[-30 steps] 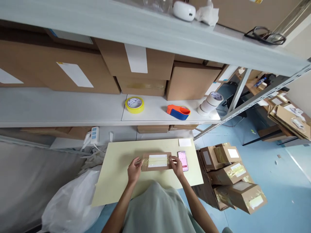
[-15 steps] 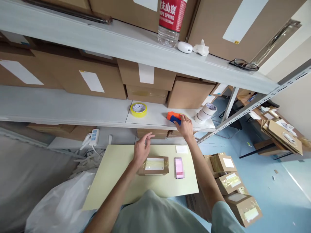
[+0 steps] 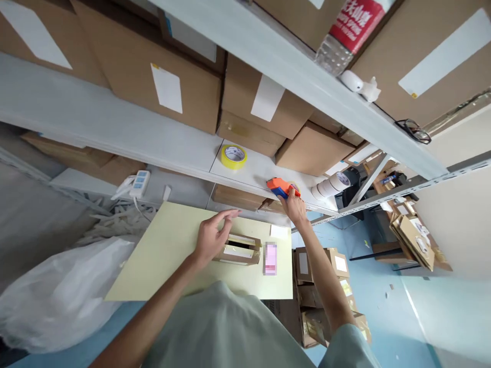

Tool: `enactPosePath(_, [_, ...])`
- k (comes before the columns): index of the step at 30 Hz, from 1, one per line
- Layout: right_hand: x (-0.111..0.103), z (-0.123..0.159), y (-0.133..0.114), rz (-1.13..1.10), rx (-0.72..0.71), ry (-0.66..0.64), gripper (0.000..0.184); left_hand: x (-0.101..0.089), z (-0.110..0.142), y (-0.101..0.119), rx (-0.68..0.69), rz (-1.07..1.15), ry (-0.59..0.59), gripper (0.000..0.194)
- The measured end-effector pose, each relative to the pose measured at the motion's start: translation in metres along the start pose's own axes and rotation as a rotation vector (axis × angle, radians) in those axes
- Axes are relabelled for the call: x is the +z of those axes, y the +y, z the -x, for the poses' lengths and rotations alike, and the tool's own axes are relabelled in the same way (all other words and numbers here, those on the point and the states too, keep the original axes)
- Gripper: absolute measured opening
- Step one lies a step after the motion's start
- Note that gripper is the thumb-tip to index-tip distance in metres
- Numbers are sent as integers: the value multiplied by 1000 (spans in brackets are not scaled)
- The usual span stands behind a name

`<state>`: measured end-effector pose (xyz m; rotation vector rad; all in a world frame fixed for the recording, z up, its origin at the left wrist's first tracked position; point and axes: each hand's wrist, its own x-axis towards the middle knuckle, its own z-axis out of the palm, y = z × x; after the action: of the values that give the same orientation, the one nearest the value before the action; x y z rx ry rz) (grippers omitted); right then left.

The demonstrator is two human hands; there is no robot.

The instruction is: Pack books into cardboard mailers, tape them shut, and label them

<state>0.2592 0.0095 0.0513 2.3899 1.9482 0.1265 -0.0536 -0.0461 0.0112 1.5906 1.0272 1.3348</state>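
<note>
My right hand is closed around an orange and blue tape dispenser at the front edge of the middle shelf. Over the left end of a small cardboard box, my left hand hovers with fingers stretched out and nothing in them; whether it touches the box I cannot tell. A dark slit shows between the box's top flaps, which carry a white label. The box sits on a pale yellow board. Right of it lie a pink blurred item and a white card.
On the middle shelf are a yellow tape roll and white rolls. Large cartons stand behind. The upper shelf beam crosses above, bearing a water bottle. A white bag lies left; taped boxes are stacked right.
The view has tilted and shifted. The box's top, closed before, now shows a gap between its flaps. My right hand stays on the tape dispenser; my left hand remains near the box.
</note>
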Motion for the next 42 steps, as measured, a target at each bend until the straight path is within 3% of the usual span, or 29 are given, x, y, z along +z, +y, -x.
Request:
enactPosePath(7, [7,93,-36,-237,-455,130,44,-31,11,-3,-68,-21,21,38])
enactPosePath(11, [-5,124,-58,-274,-570,148,43,-48,7,-3,-36,0,-57,47])
enactPosePath(15, [-21,140,-77,-259,-636,120,38,-64,9,-5,63,15,-131,35])
enactPosePath(19, [-29,149,-92,-233,-650,67,38,-79,16,-6,108,39,-154,22])
enactPosePath(26, [-37,162,-107,-153,-581,-99,34,-96,25,-10,-16,35,-224,24])
enactPosePath(33, [-46,170,-122,-92,-529,-179,41,-103,31,-19,-9,81,-184,16])
enactPosePath(38, [-49,173,-129,-105,-491,-231,48,-109,35,-28,-168,162,-267,24])
enactPosePath(42, [-56,175,-140,-105,-403,-347,57,-110,42,-41,-297,249,-314,37])
